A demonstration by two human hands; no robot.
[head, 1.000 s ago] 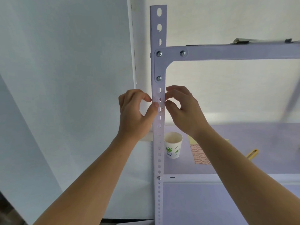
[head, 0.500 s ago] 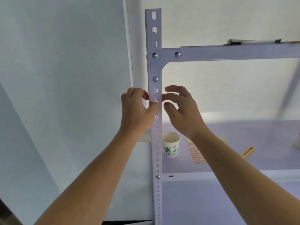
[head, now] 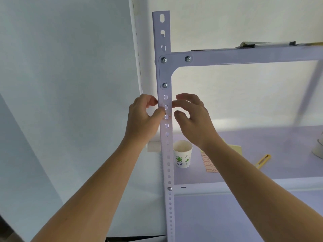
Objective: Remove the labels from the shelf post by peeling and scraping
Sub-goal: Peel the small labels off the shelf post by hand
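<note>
**Q:** Head view, largest member first: where is the post standing, and why are both hands meeting on it?

**A:** The shelf post [head: 167,154] is rising upright through the middle of the frame, bolted to a rail [head: 244,55] above and to a shelf board [head: 262,142] below. The left hand [head: 143,119] is gripping it from the left. Its fingers are curling at the post's edge and its thumb tip is pressing on the front face, probably bracing and picking at once. The right hand [head: 194,123] is hanging loosely curled on the other side and holding nothing. Its forefinger tip is touching the post's right edge, likely feeling for a lifted corner.

**Q:** What are the containers holding?

**A:** One paper cup [head: 183,155] is standing upright on the board, just right of the post. Its inside is showing pale and bare as far as the rim allows, so it may be waiting for scraps. An orange sheet [head: 208,163] is lying near it, partly hidden by the right forearm. A yellow tool [head: 263,160] is lying further right, untouched.

**Q:** And the label itself?

**A:** The label [head: 164,103] is showing as a faint, near-clear patch on the post's face at the left thumb. Its edges are too dim to trace.
</note>
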